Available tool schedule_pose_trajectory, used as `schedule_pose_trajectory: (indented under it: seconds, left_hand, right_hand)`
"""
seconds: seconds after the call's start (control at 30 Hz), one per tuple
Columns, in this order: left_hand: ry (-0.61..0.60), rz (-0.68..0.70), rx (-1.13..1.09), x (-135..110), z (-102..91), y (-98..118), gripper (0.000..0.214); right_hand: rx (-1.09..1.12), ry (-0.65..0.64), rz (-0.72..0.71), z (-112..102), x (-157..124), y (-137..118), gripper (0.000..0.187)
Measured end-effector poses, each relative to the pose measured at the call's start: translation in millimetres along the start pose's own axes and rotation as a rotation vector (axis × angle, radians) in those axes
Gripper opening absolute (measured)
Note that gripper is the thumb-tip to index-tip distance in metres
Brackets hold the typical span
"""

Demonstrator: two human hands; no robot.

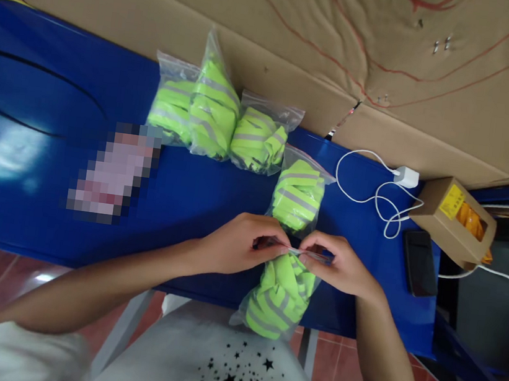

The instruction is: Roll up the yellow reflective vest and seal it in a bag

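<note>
A clear zip bag [280, 297] packed with neon yellow-green reflective straps lies at the table's front edge, close to my body. Its top edge is pinched between thumb and fingers of my left hand [247, 246] and my right hand [336, 261], which are closed side by side on it. Just beyond my fingers lies a second filled bag [298, 193]. Farther back, by the cardboard, are three more bags: a filled bag [259, 138], a taller bag [213, 110] and another bag [172, 105].
A blue table [197, 198] runs under everything. On the right are a white charger [406, 176] with a looped cable, a black phone [419, 262] and an open cardboard box [457, 220] with orange contents. Left is a blurred-out item [116, 172]. Cardboard [285, 32] lines the back.
</note>
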State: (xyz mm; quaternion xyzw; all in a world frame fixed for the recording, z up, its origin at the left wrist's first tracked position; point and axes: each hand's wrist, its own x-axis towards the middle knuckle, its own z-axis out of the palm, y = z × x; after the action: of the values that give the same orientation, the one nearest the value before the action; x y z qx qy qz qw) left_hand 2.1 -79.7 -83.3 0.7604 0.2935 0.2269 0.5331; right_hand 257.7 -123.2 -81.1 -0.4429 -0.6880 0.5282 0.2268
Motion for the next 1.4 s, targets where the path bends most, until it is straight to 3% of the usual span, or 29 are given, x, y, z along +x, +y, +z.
schedule_pose_trajectory:
  seconds: [0.23, 0.43, 0.63, 0.87, 1.0, 1.4]
  left_hand:
    - [-0.015, -0.003, 0.031, -0.9, 11.5, -7.6, 0.01]
    - [-0.027, 0.006, 0.029, -0.3, 4.0, -2.0, 0.012]
    - [0.004, 0.009, 0.014, 0.4, -0.9, -0.5, 0.016]
    - [0.071, 0.03, 0.002, -2.6, 6.4, -3.4, 0.017]
    - [0.045, 0.022, -0.019, -0.9, 6.0, -4.0, 0.018]
    - [0.072, 0.055, 0.022, -4.3, 11.5, -7.7, 0.017]
  right_hand:
    - [-0.017, 0.047, -0.073, 11.4, 3.7, 0.7, 0.001]
    - [-0.084, 0.083, -0.149, 13.0, 0.8, -1.5, 0.002]
    - [-0.083, 0.135, -0.11, 5.8, -0.8, -2.0, 0.002]
    - [-0.074, 0.105, -0.085, 4.9, 1.9, 4.2, 0.003]
    - [-0.111, 0.063, -0.077, 5.3, 2.9, 5.8, 0.005]
    - [-0.086, 0.111, -0.116, 15.4, 3.9, 0.0, 0.006]
